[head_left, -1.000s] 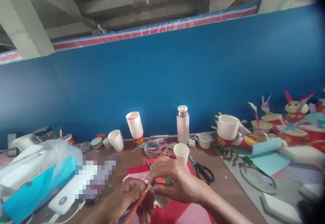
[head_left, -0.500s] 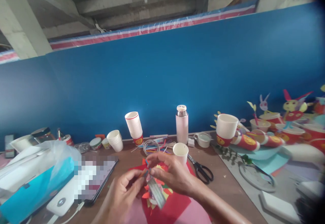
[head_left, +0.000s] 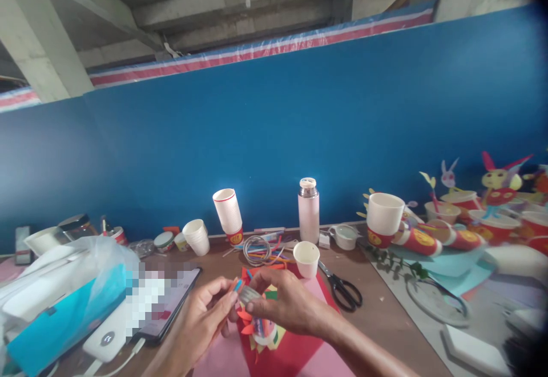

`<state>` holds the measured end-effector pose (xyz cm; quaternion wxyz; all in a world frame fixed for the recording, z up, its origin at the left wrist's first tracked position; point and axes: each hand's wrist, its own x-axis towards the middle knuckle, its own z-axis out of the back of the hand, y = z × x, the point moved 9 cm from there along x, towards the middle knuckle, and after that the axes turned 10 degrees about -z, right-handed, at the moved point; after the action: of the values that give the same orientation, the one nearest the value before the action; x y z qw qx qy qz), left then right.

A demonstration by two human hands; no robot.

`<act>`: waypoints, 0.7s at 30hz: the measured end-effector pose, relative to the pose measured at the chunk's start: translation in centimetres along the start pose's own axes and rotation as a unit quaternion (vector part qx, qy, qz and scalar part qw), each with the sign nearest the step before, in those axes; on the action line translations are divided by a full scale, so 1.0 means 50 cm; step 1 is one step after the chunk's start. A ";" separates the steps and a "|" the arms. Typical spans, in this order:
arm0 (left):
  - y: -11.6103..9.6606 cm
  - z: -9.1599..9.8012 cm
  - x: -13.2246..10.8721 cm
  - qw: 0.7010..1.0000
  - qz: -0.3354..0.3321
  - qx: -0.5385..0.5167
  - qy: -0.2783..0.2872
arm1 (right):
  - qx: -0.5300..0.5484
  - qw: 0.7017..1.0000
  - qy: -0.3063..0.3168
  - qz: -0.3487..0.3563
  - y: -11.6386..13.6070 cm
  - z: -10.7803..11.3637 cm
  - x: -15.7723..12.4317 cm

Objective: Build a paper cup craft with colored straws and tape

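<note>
My left hand (head_left: 214, 307) is closed in a pinch on a small orange-and-blue piece (head_left: 237, 284). Close beside it, my right hand (head_left: 287, 301) curls its thumb and fingers round a flat, greyish translucent piece (head_left: 249, 294), whose kind I cannot make out. Another blue bit shows between the hands. Below them lies a decoration of orange, yellow and green paper cut-outs (head_left: 266, 331), partly hidden by my right hand. It rests on red paper (head_left: 295, 354), with pink paper (head_left: 218, 354) around it.
Black-handled scissors (head_left: 346, 294) and a white paper cup (head_left: 306, 260) lie near my right hand. Behind stand a stack of cups (head_left: 228, 211) and a thermos (head_left: 309, 214). A phone (head_left: 171, 308) and white power bank (head_left: 107, 337) are left; decorated cups (head_left: 494, 226) crowd the right.
The greyish piece, hanging down toward me before, is now drawn up between my fingers. My left hand has tilted up slightly, and more of the paper decoration shows.
</note>
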<state>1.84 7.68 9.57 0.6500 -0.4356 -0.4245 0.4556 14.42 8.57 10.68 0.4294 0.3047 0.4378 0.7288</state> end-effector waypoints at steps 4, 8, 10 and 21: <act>0.010 0.004 -0.004 0.999 0.018 -0.017 -0.036 | -0.004 1.000 -0.017 0.001 -0.004 -0.002 0.001; 0.014 -0.004 -0.005 0.997 0.035 -0.055 -0.036 | -0.047 0.998 -0.041 0.004 0.007 0.006 -0.003; 0.022 -0.007 -0.007 0.996 0.047 -0.077 -0.028 | -0.085 0.995 -0.054 0.006 0.015 0.011 -0.005; 0.053 -0.022 -0.014 0.983 0.087 -0.159 -0.003 | -0.300 0.944 -0.128 0.050 0.040 0.011 -0.008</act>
<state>2.15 7.36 6.63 0.5291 -0.5670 -0.4542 0.4385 14.33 7.91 12.71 0.5167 0.2739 0.1239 0.8017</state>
